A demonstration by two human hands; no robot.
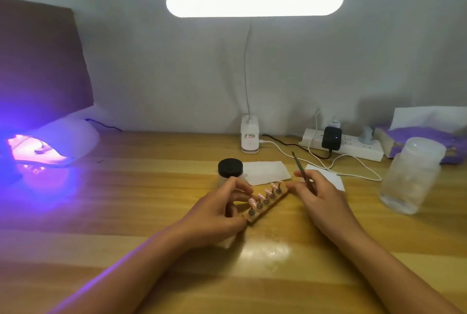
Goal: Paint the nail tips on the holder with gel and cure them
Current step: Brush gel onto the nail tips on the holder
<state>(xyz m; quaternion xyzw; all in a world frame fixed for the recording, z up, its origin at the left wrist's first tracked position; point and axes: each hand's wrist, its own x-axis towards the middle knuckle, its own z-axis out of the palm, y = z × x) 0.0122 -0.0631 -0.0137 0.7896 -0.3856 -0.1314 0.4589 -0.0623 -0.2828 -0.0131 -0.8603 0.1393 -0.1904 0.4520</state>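
Note:
A wooden nail-tip holder lies slantwise on the desk in front of me, with several pink nail tips standing on small pegs. My left hand grips the holder's near left end, fingers curled over it. My right hand touches the far right end with a fingertip and holds a thin dark brush that points up and away. A small gel jar with a black lid stands just behind my left hand. The white curing lamp glows purple at the far left.
A desk lamp clamp base stands at the back centre under its lit bar. White paper sheets lie behind the holder. A power strip with cables, a clear plastic jar and a tissue pack sit at the right.

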